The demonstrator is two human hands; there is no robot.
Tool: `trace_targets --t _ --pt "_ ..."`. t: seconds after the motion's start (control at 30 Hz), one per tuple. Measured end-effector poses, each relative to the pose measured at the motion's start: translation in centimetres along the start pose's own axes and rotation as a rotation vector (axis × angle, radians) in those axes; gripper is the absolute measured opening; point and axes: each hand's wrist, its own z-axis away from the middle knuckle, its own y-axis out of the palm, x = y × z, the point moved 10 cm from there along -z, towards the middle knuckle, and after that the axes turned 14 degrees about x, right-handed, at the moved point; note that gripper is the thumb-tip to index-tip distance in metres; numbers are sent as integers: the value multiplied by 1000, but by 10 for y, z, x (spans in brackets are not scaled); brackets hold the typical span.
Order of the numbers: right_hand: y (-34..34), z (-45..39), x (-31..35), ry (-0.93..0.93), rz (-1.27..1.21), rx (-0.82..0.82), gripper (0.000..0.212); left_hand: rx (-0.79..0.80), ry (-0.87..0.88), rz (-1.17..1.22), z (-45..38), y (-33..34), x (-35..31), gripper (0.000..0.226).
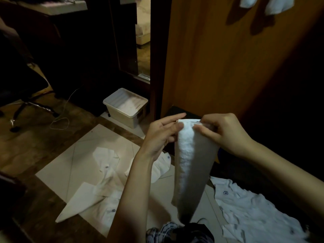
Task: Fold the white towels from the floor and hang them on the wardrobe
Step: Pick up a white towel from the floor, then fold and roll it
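the dark patterned cloth (182,232) at the bottom edge lies nearest the camera, probably the person's own clothing, though it is too dim to tell. from there, by size: the tall orange-brown wooden wardrobe (228,58) fills the upper right, with two white towels already hung (266,3) at its top edge. on the floor, a pale flat sheet (84,155) carries crumpled white towels with small blue logos (108,174), and another spread white towel (254,211) lies to the right. a white plastic storage box (126,106) stands near the doorway.

the long white folded towel in hand (191,165) hangs straight down between both hands, well above the floor. the right hand (226,134) pinches its top edge, fingers curled and clamped on the layers. the left hand (163,134) has its thumb against the towel's side, the other fingers straight and apart, steadying rather than gripping.

the step looks like squaring the fold. to do it well, line up the top corners under the right pinch, run the left hand down the long edge to flatten it, and keep the tail off the floor pile before lifting toward the wardrobe.
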Motion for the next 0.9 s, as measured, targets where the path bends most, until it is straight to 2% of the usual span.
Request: trace_targets --t 0.27,0.37,0.47,0.57,0.63,0.8,0.9 --pt "0 6 -6 33 -82 -30 26 -53 78 -185 -2 0 -12 28" --pt "-5 7 -2 -3 43 -60 23 -80 95 -219 -1 0 -17 24" --pt "-9 7 -8 6 194 -66 39 -91 108 -229 2 3 -17 23" --pt "-5 2 -27 114 -80 95 45 -96 122 -211 2 6 -17 22" --pt "4 3 -34 132 -248 167 42 -109 146 -212 2 2 -20 21" --pt "-17 11 -26 78 -223 -122 22 -172 202 -237 4 -8 -31 21" --pt "-12 7 -13 19 -119 -167 18 -250 242 -351 8 -16 -37 20"
